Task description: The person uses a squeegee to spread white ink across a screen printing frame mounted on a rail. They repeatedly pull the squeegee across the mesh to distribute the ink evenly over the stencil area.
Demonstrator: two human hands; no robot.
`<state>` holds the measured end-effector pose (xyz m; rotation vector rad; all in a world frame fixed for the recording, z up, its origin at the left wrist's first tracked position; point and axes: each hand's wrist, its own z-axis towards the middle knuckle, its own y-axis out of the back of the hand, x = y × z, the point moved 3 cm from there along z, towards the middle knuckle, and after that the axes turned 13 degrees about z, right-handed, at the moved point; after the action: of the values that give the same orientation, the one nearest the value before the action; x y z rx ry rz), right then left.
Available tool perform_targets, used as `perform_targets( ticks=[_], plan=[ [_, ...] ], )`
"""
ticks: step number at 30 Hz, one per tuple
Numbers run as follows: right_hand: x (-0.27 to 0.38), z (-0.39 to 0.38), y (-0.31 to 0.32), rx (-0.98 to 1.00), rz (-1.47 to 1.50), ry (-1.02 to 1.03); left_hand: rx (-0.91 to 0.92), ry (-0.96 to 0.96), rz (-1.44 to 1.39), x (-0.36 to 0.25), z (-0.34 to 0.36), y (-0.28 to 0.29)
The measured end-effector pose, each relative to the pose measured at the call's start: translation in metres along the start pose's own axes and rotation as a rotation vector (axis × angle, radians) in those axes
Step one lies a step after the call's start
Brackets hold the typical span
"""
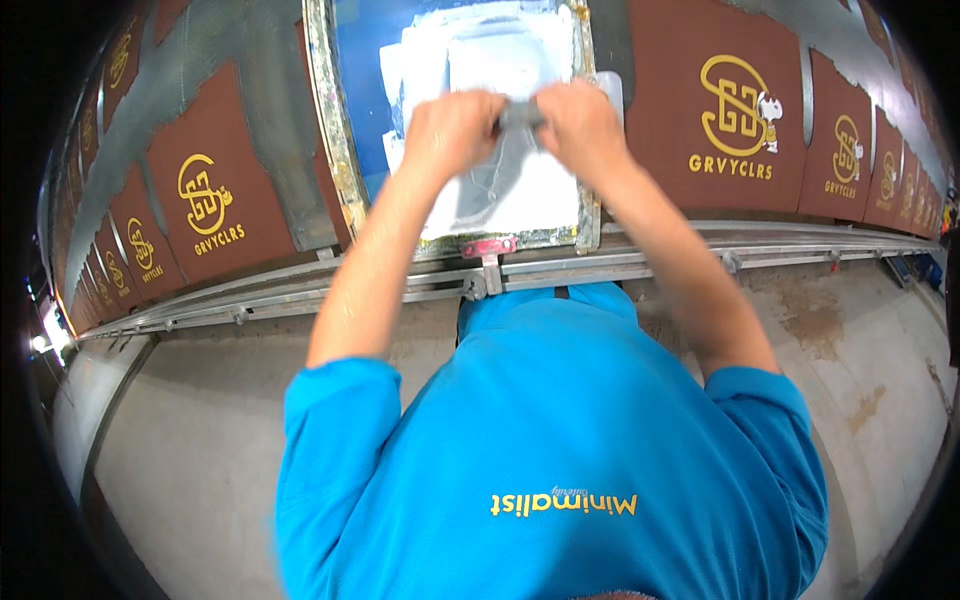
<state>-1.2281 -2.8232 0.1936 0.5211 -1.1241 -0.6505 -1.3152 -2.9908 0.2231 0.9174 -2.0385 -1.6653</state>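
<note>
A screen-printing frame [338, 125] with a blue mesh [362, 70] lies on the long table in front of me. White ink [405, 65] is smeared over much of the mesh. My left hand [450, 132] and my right hand [582, 130] are both closed around a grey squeegee [520, 114], side by side above the inked area. Only the middle of its handle shows between my fists; the blade is hidden or too blurred to make out. Both arms are stretched forward.
Brown fabric panels [725, 185] with yellow printed designs line the grey table on both sides. A metal rail [640, 268] runs along the near edge, with a reddish bracket [488, 246] at the frame. Pale, stained floor [200, 430] lies below.
</note>
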Motion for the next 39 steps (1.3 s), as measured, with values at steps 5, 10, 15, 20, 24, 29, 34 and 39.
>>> perform_targets(
  ticks=[5, 10, 15, 20, 24, 29, 34, 39],
  plan=[
    [0.03, -0.036, 0.008, 0.209, 0.123, -0.157, 0.164, -0.062, -0.116, -0.014, -0.038, -0.01],
    [-0.017, 0.054, 0.023, 0.252, -0.039, -0.116, 0.026, -0.092, -0.033, 0.031, 0.043, 0.022],
    [-0.042, 0.1, 0.021, 0.042, -0.069, -0.101, -0.193, -0.007, -0.03, 0.046, 0.091, 0.036],
    [-0.019, 0.006, -0.005, 0.004, -0.007, 0.004, 0.017, 0.07, -0.004, -0.003, 0.009, 0.007],
    [0.051, -0.062, 0.001, 0.062, 0.008, -0.15, -0.096, -0.041, -0.081, -0.033, -0.068, -0.019],
    [0.018, -0.039, 0.037, -0.27, 0.223, -0.33, 0.172, -0.081, -0.035, -0.016, -0.043, 0.006],
    [-0.059, -0.03, 0.018, -0.414, 0.29, -0.858, 0.024, -0.066, 0.075, 0.006, 0.029, 0.036],
    [-0.063, -0.035, 0.012, -0.498, 0.484, -0.823, -0.065, 0.027, 0.044, 0.013, 0.051, 0.036]
  ],
)
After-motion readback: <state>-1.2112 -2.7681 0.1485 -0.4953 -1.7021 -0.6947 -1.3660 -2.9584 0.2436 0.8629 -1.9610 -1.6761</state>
